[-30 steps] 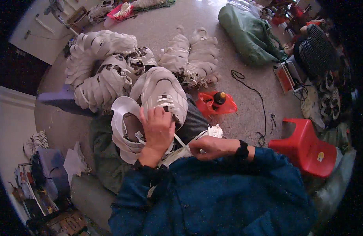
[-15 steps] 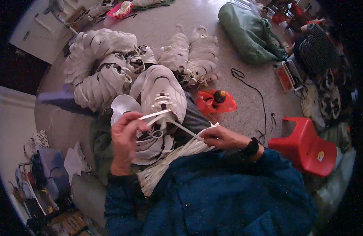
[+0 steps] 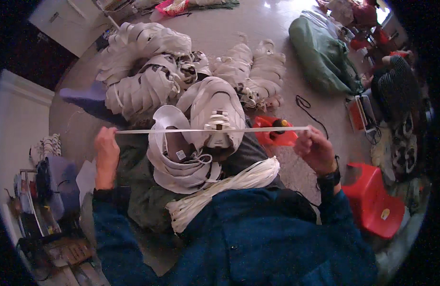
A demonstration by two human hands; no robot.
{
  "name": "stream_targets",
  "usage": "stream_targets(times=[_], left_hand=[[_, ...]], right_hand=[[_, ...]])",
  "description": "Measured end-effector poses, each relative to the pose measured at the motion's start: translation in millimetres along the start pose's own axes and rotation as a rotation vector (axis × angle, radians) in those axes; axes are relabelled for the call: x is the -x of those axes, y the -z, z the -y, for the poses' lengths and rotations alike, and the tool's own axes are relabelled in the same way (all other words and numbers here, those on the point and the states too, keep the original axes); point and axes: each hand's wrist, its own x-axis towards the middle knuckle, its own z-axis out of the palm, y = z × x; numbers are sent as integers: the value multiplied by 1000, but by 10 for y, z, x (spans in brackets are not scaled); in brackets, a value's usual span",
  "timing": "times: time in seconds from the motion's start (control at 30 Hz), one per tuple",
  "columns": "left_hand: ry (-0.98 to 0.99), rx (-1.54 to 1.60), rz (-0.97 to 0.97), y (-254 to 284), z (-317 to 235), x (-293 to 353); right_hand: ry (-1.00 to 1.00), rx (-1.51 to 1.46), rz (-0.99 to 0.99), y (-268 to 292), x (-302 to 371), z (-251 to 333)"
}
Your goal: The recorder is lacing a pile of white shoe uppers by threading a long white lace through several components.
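Note:
A white shoelace (image 3: 174,130) is stretched straight from side to side. My left hand (image 3: 107,152) pinches one end at the left, and the other end is in the closed fingers of my right hand (image 3: 316,151). Between them the lace crosses a white shoe upper (image 3: 215,102) with short rungs of lacing on it. Whether it passes through the lowest eyelets there I cannot tell. Beside it, nearer to me, several nested white shoe uppers (image 3: 181,171) rest on my lap. A twisted bundle of white laces (image 3: 229,183) lies across my lap.
Stacks of white shoe uppers (image 3: 143,90) stand ahead at the left, with more (image 3: 265,71) beyond. At the right are a red bag (image 3: 265,122) with a dark bottle, a red stool (image 3: 372,200) and a green sack (image 3: 320,57). A black cord (image 3: 311,114) lies on the floor.
My hands have moved apart to both sides, drawing the lace taut across the shoe. My right hand has left the lace bundle and risen. The view has shifted slightly.

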Motion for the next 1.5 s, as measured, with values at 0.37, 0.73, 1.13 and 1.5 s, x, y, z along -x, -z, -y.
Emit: stream_targets(times=[0.37, 0.73, 1.13, 1.5], left_hand=[[334, 840, 165, -670, -1680, 120], [284, 803, 110, -895, -1870, 37], [-28, 358, 73, -846, -1838, 1], [-20, 420, 107, -902, -1867, -32]], right_hand=[[220, -609, 67, 290, -269, 234], [72, -788, 33, 400, -499, -194], [-99, -320, 86, 14, -699, -660], [-48, 202, -149, -241, -703, -842]])
